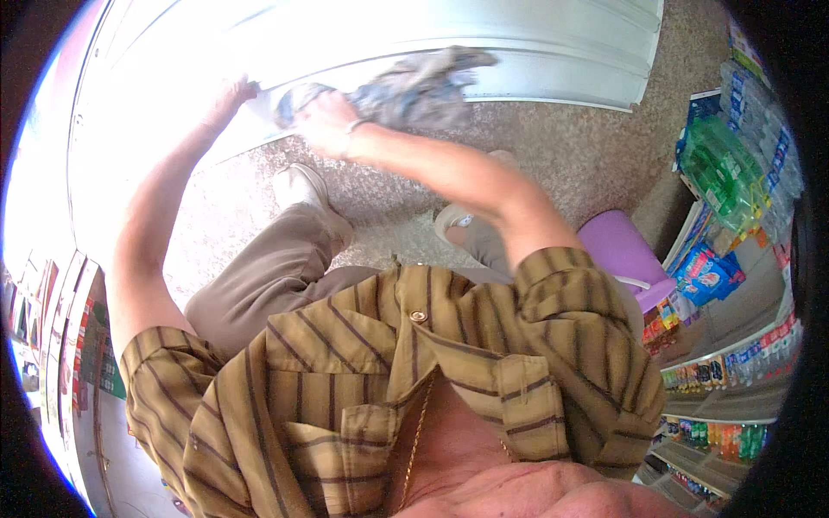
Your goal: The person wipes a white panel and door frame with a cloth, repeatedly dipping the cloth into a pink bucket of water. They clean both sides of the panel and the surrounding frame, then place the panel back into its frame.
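Observation:
My right hand (326,120) grips a crumpled grey and blue cloth (414,90), which trails off to the right and is blurred. The cloth lies close against a white ribbed panel (550,71), near its lower edge; whether it touches cannot be told. My left hand (232,97) is at the same white panel, farther left, with its fingers bent at a small dark spot. Glare washes out that area, so its grip is unclear.
A speckled floor (388,178) runs beneath my two shoes. To the right stand a purple bucket (618,252), a green-wrapped bottle pack (725,171), a blue packet (709,275) and shelves of drink bottles (725,372). More shelving (61,324) is at left.

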Tool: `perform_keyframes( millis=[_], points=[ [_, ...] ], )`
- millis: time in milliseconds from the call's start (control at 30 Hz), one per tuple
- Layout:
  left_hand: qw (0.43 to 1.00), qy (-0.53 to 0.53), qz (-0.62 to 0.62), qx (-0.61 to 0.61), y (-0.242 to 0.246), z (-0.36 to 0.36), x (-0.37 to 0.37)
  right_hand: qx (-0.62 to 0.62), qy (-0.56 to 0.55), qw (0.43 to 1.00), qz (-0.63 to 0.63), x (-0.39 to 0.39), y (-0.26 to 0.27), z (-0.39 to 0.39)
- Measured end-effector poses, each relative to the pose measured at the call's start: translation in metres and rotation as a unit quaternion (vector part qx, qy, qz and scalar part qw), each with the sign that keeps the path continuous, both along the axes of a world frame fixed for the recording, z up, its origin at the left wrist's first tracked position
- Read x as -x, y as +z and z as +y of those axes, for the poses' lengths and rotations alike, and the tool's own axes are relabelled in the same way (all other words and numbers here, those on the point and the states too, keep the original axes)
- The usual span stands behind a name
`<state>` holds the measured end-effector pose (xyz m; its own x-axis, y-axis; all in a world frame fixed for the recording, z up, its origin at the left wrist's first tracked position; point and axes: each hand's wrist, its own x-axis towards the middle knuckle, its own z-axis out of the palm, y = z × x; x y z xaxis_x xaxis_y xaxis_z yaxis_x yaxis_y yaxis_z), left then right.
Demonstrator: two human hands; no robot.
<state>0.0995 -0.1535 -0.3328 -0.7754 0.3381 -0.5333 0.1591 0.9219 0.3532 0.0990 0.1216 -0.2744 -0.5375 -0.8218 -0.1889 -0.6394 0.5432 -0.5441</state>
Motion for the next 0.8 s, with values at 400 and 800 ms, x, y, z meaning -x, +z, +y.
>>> perform_keyframes(
  millis=[400, 800],
  points=[
    [0.999, 0.024, -0.020, 0.042, 0.020, 0.027, -0.003, -0.406, 0.097, 0.907, 0.051, 0.117, 0.033, 0.307],
    [0.995, 0.029, -0.069, 0.059, 0.034, 0.069, 0.008, -0.362, 0.043, 0.931, -0.023, 0.061, 0.038, 0.135]
  ],
)
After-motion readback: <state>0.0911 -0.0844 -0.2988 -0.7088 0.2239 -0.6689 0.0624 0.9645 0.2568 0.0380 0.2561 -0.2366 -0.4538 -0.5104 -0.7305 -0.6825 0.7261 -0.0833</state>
